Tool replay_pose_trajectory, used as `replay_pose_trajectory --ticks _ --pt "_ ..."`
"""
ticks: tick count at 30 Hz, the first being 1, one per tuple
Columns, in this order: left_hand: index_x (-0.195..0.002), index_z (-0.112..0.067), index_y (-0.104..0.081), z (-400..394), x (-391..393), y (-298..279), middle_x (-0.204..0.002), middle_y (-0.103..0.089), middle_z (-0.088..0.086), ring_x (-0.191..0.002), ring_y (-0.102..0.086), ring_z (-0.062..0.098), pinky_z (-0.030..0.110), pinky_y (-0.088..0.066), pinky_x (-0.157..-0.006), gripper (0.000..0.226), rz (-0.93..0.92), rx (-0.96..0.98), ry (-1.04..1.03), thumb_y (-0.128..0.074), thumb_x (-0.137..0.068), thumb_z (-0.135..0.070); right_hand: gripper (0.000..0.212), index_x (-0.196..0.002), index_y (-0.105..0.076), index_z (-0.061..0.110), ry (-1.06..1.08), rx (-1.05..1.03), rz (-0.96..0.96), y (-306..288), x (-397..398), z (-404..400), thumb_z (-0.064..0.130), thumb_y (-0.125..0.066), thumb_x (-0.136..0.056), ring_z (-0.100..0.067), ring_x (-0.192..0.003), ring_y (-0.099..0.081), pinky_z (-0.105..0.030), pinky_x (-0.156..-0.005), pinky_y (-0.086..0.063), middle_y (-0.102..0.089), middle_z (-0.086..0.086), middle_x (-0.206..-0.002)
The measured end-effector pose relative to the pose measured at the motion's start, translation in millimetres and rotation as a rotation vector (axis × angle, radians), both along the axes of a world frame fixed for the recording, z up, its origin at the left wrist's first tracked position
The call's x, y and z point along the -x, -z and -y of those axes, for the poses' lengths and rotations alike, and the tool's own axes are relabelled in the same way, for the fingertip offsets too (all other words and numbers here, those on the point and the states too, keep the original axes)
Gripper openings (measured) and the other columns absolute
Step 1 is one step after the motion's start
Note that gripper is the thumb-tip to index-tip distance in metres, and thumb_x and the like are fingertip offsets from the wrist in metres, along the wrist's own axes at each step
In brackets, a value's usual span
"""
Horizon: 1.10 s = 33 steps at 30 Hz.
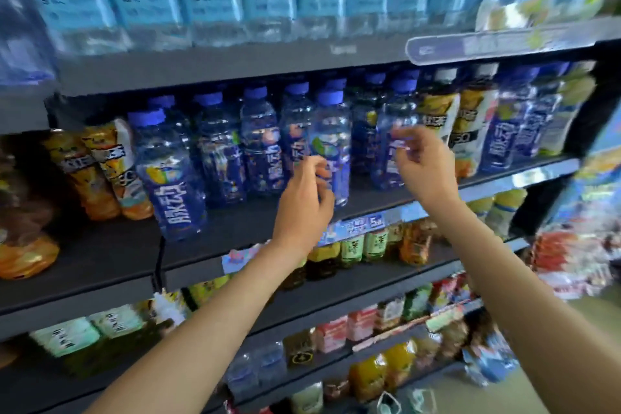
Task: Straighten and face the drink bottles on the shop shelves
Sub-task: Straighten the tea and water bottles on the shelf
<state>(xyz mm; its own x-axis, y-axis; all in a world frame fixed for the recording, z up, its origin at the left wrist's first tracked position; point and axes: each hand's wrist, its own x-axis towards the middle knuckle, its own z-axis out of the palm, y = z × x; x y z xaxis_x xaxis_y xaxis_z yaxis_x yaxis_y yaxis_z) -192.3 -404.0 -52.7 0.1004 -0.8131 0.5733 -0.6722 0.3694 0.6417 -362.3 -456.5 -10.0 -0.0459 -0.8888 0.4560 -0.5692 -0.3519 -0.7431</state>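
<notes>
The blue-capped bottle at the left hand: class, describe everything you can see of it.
The bottle is clear plastic with a blue screw cap and a dark blue label bearing white characters and a green-and-yellow fruit picture. It stands roughly upright on the middle shelf, forward of the bottles behind it. The left hand has curled fingers on its lower left side; whether they truly grip is blurred. The right hand is at the next bottle, not this one.

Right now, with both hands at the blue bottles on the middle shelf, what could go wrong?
1. The left hand grips a blue bottle standing near the shelf edge; a hard twist may tip it off.
2. The right hand reaches a second bottle packed close to the yellow-labelled bottles; it may knock them crooked.
</notes>
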Motion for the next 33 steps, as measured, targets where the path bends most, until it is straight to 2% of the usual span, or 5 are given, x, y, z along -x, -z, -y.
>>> replay_pose_trajectory --ticks 9,13,18,28,33 --pt "-0.124 -0.012 -0.044 58 99 13 -0.116 -0.050 0.001 -0.102 -0.048 0.015 0.034 -0.045 -0.080 0.034 0.052 -0.097 -0.076 -0.048 -0.091 -0.006 0.087 -0.147 -0.013 0.003 0.103 -0.114 -0.157 -7 86 113 0.027 -0.068 -0.084 -0.031 -0.136 -0.031 -0.044 -0.103 -0.036 -0.024 -0.014 -0.152" --pt "-0.124 -0.009 -0.044 69 106 14 -0.118 -0.050 0.003 -0.104 -0.048 0.015 0.029 -0.043 -0.082 0.036 0.080 -0.086 -0.126 -0.048 -0.089 -0.002 0.072 -0.126 -0.034 0.002 0.095 -0.218 -0.185 -5 84 134 0.039 -0.073 -0.078 -0.035 -0.106 -0.056 -0.039 -0.071 -0.043 -0.056 -0.017 -0.120" --pt "-0.128 -0.008 -0.042 75 125 20 -0.126 -0.048 0.003 -0.111 -0.048 0.016 0.033 -0.044 -0.091 0.034 0.051 -0.106 -0.098 -0.046 -0.094 -0.007 0.057 -0.104 -0.038 0.009 0.034 -0.113 -0.088 7 98 122 0.037 -0.076 -0.073 -0.027 -0.093 -0.056 -0.032 -0.064 -0.035 -0.050 -0.005 -0.095" --pt "-0.116 -0.010 -0.054 66 119 28 -0.107 -0.057 0.002 -0.104 -0.054 0.020 0.040 -0.050 -0.083 0.059 -0.037 -0.100 0.080 -0.060 -0.070 -0.046 0.058 -0.104 -0.047 0.019 -0.398 0.240 -0.198 17 87 37 0.034 -0.084 -0.062 -0.005 -0.086 -0.053 -0.023 -0.070 -0.045 -0.054 0.010 -0.093" --pt "-0.113 -0.011 -0.055 11 52 17 -0.109 -0.055 0.004 -0.104 -0.048 0.006 0.009 -0.040 -0.082 0.060 -0.098 0.057 -0.108 -0.061 -0.068 -0.050 0.063 -0.106 -0.053 0.008 -0.629 0.295 -0.242 -15 18 -1 0.035 -0.086 -0.060 -0.012 -0.088 -0.057 -0.021 -0.083 -0.044 -0.058 0.005 -0.091"
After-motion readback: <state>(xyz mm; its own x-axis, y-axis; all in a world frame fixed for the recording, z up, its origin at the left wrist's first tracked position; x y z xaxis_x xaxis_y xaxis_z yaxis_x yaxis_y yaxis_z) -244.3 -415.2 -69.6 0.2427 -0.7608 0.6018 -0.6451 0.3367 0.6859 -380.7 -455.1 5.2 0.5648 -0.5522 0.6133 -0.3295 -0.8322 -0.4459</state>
